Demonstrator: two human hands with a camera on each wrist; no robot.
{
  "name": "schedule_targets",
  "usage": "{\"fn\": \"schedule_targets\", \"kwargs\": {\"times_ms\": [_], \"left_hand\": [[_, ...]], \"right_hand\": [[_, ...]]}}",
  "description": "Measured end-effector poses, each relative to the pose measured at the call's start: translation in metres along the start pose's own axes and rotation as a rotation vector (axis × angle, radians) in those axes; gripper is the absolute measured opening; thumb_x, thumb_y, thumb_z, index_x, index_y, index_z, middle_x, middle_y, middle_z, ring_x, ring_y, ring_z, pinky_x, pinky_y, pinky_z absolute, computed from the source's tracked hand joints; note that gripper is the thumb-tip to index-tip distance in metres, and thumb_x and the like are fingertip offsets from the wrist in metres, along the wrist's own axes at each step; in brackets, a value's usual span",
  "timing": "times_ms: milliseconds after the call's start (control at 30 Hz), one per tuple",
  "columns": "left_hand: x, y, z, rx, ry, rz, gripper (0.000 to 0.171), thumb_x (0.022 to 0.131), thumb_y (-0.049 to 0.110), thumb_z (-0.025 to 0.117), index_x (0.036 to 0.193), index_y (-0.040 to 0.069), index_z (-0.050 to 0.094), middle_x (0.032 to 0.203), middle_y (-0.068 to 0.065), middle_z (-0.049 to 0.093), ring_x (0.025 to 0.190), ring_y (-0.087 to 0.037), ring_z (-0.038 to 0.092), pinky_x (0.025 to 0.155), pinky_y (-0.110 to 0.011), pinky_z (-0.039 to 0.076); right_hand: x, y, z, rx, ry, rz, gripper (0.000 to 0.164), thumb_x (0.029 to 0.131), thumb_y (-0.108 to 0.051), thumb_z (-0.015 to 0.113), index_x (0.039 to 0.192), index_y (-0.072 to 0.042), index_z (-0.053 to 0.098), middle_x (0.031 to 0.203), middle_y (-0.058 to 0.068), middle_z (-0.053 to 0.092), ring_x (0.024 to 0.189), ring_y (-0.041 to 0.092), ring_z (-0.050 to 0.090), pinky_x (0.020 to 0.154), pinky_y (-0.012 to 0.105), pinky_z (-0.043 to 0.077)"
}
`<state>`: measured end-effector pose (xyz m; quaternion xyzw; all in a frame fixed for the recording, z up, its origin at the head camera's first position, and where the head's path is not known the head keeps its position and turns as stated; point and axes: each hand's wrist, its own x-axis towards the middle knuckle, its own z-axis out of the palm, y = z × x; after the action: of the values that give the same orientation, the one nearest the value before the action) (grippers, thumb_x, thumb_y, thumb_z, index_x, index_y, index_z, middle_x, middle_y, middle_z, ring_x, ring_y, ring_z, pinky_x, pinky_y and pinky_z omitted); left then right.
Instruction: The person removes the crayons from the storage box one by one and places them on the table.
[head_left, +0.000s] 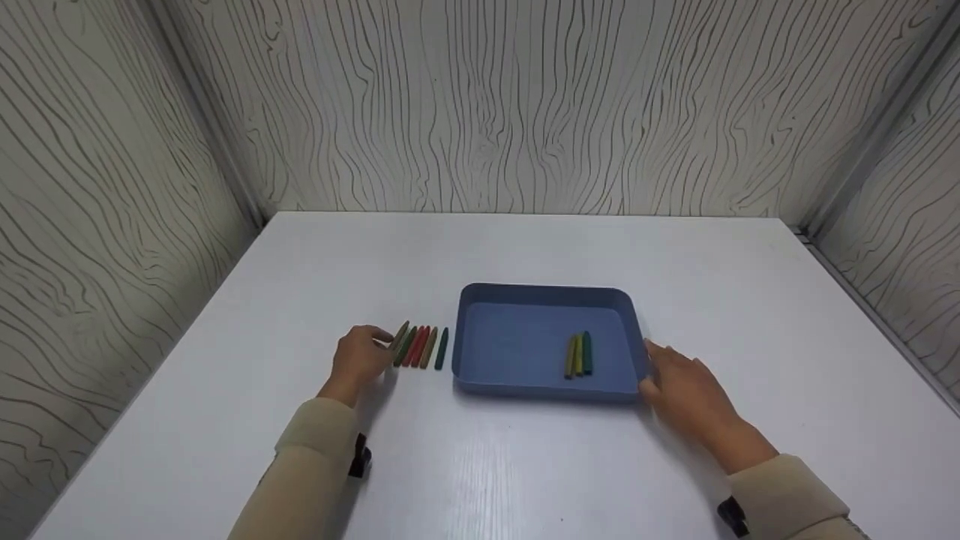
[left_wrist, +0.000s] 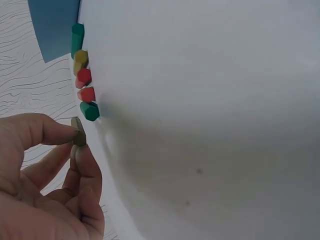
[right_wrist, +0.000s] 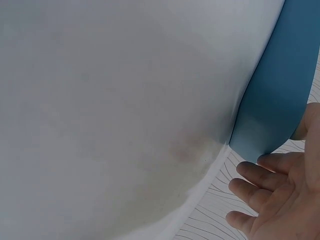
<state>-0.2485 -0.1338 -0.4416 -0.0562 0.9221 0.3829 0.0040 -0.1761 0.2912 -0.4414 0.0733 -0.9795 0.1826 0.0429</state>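
In the head view my left hand (head_left: 364, 354) is at the left end of a row of crayons. Between thumb and fingertips it pinches an olive-brown crayon (left_wrist: 79, 132), which leans at the row's end. Beside that lie a green crayon (left_wrist: 90, 111), two red crayons (head_left: 418, 347), a yellow-brown crayon (head_left: 429, 348) and, slightly apart, a dark green crayon (head_left: 442, 349). My right hand (head_left: 686, 394) holds the blue tray (head_left: 517, 391) by its near right corner, thumb and index finger at the wall. Its other fingers extend beside the tray in the right wrist view.
Three crayons, brownish (head_left: 570, 358), yellow (head_left: 578, 355) and green (head_left: 587, 353), lie side by side in the tray's right half. Everything stands on a white table (head_left: 495, 465). Wood-patterned panels (head_left: 495, 105) rise behind it and at both sides.
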Motion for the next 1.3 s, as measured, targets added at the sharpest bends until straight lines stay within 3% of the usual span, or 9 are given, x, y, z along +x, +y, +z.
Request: {"fn": "schedule_targets", "kwargs": {"times_ms": [433,867,1100,1300], "left_hand": [[-0.0001,-0.0026,0.0049,-0.020,-0.032,-0.041,0.029,0.081,0.000,0.060,0.109,-0.005,0.066,0.096,-0.016,0.066,0.088,-0.028,0.062,0.075,-0.040,0.049],[-0.0024,-0.0006,0.0070,0.018,-0.034,-0.030,0.031,0.083,-0.004,0.054,0.112,-0.008,0.064,0.096,-0.017,0.066,0.087,-0.028,0.063,0.075,-0.039,0.050],[-0.0034,-0.0009,0.0043,0.047,-0.017,-0.012,0.039,0.083,0.007,0.063,0.119,-0.007,0.060,0.109,-0.020,0.063,0.100,-0.032,0.060,0.085,-0.045,0.047],[-0.0073,0.0025,0.0041,0.144,0.030,0.000,0.053,0.085,0.031,0.066,0.125,-0.002,0.059,0.117,-0.021,0.060,0.106,-0.036,0.057,0.087,-0.051,0.044]], "right_hand": [[0.0012,-0.0002,0.0004,-0.009,0.000,0.007,0.055,0.091,-0.016,0.048,0.139,0.011,0.038,0.137,0.029,0.043,0.130,0.045,0.034,0.104,0.058,0.021],[0.0000,-0.0007,-0.0008,0.000,0.005,-0.005,0.055,0.091,-0.015,0.050,0.138,0.011,0.039,0.136,0.030,0.044,0.129,0.046,0.035,0.104,0.059,0.021],[0.0003,-0.0004,-0.0007,0.000,0.006,-0.005,0.055,0.091,-0.015,0.050,0.138,0.010,0.039,0.136,0.031,0.044,0.128,0.046,0.035,0.103,0.059,0.022],[0.0006,0.0004,0.0002,0.005,0.012,-0.009,0.055,0.090,-0.014,0.050,0.138,0.011,0.039,0.135,0.030,0.044,0.128,0.046,0.036,0.103,0.058,0.022]]}}
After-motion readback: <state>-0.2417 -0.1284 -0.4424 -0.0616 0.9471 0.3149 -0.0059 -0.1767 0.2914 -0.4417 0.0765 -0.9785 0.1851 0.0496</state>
